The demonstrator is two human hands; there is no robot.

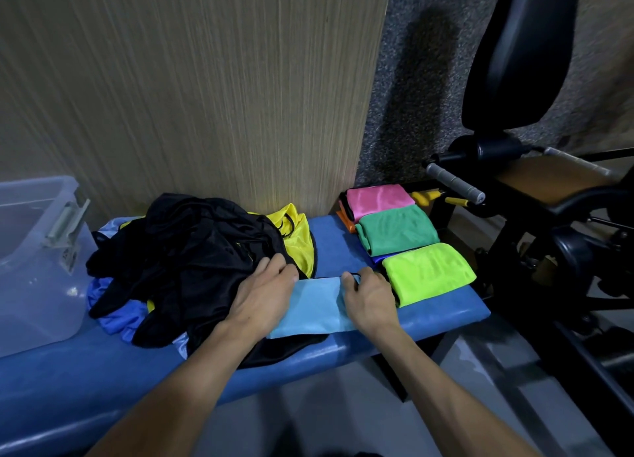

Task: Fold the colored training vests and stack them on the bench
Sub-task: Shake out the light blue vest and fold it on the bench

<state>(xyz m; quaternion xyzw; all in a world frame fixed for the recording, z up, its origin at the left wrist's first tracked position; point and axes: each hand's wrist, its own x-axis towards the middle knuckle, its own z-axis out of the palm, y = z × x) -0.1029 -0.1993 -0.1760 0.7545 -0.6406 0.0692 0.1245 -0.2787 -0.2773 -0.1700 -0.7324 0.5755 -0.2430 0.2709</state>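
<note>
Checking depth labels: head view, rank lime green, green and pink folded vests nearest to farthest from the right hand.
1. Lime green folded vest: just right of the right hand, at the bench's near edge.
2. Green folded vest: behind the lime one, mid-row.
3. Pink folded vest: farthest back, by the wall.

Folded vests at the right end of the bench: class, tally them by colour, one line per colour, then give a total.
Pink vest: 1
Green vest: 1
Lime vest: 1
Orange vest, mostly hidden under the pink: 1
Blue vest, only an edge showing under the green: 1
Total: 5
</note>
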